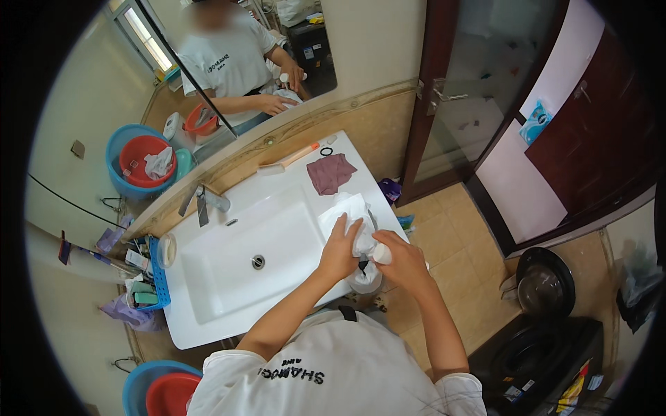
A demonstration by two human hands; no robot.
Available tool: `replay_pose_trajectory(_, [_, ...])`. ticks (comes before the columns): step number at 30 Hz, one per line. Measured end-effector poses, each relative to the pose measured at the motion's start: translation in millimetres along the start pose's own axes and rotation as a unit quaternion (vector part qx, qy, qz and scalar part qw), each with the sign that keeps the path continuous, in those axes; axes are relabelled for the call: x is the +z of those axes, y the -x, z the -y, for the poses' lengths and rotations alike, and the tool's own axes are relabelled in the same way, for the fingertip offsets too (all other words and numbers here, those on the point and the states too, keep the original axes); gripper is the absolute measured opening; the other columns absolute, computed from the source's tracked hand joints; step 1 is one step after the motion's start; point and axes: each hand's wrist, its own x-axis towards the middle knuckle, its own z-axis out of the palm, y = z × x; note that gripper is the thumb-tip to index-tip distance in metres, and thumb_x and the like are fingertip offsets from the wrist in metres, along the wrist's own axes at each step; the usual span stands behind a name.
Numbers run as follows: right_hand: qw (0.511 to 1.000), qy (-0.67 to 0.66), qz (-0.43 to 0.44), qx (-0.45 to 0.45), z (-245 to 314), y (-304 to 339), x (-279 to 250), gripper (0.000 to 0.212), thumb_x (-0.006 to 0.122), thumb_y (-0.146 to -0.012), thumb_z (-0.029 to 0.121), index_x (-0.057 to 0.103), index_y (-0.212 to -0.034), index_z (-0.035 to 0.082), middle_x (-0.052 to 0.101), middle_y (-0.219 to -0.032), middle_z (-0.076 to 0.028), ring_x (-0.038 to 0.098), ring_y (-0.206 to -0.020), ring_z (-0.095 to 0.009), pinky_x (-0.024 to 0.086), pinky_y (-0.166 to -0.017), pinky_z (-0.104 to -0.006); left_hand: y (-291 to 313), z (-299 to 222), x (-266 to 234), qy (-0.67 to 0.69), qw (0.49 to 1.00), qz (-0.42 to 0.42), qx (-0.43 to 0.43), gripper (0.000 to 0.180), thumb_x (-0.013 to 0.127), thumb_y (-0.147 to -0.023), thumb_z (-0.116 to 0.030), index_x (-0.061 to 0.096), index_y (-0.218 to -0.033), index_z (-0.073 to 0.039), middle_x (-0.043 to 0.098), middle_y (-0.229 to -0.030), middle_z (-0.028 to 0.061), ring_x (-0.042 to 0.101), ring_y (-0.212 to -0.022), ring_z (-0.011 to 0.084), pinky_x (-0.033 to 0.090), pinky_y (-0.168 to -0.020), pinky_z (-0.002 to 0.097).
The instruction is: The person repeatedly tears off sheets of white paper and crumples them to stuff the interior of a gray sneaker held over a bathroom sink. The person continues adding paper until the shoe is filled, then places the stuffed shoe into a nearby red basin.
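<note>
At the right end of the white washbasin counter, a bunched white cloth (356,211) lies partly on the counter and partly hangs over its front edge. My left hand (338,252) holds the cloth down, fingers curled over it. Close beside it, my right hand (404,263) grips a small white cylinder (381,254), perhaps a bottle, tilted against the cloth. The cylinder's lower end is hidden, and a small dark patch shows between the hands. A folded mauve cloth (331,173) rests on the counter just beyond them.
The sink basin (277,215) with its chrome tap (208,202) lies to the left. A brush (288,161) stretches along the back. A blue basket (159,274) stands at the left end. A black washing machine (541,364) is behind right; a glass door (465,90) stands ahead.
</note>
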Motion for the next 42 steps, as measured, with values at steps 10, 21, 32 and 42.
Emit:
replay_pose_trajectory(10, [0.991, 0.119, 0.051, -0.036, -28, -30, 42, 0.048, 0.072, -0.069, 0.015, 0.057, -0.113, 0.004, 0.061, -0.113, -0.012, 0.062, -0.094, -0.027, 0.049, -0.080, -0.0374, 12, 20, 25, 0.070, 0.993, -0.071, -0.066, 0.078, 0.059, -0.062, 0.012, 0.036, -0.135, -0.003, 0.030, -0.140, 0.0296, 0.029, -0.132, 0.0418, 0.030, -0.107, 0.0400])
replay_pose_trajectory(21, [0.998, 0.065, -0.012, -0.010, -27, -27, 45, 0.043, 0.072, -0.065, 0.014, 0.063, -0.107, 0.009, 0.066, -0.104, -0.011, 0.064, -0.088, -0.030, 0.051, -0.076, -0.0382, 25, 29, 47, 0.234, 0.952, -0.134, -0.145, 0.075, 0.055, -0.069, 0.007, 0.028, -0.139, 0.003, 0.033, -0.140, 0.0266, 0.030, -0.132, 0.0380, 0.027, -0.108, 0.0361])
replay_pose_trajectory(32, [0.999, 0.013, 0.009, 0.030, -34, -27, 41, 0.049, 0.072, -0.065, 0.015, 0.060, -0.113, 0.009, 0.060, -0.115, -0.009, 0.060, -0.100, -0.030, 0.048, -0.083, -0.0378, 22, 23, -5, 0.088, 0.995, 0.008, -0.053, 0.093, 0.071, -0.064, -0.016, 0.023, -0.144, -0.010, 0.019, -0.147, 0.0248, 0.014, -0.136, 0.0435, 0.019, -0.108, 0.0533])
replay_pose_trajectory(42, [0.999, -0.024, 0.005, 0.044, -31, -27, 44, 0.048, 0.072, -0.065, 0.012, 0.061, -0.111, 0.008, 0.061, -0.112, -0.011, 0.060, -0.099, -0.030, 0.048, -0.084, -0.0362, -10, 31, 16, -0.004, 0.996, 0.074, 0.042, 0.073, 0.076, -0.056, -0.002, 0.052, -0.124, -0.013, 0.038, -0.138, 0.0186, 0.026, -0.131, 0.0436, 0.024, -0.102, 0.0598])
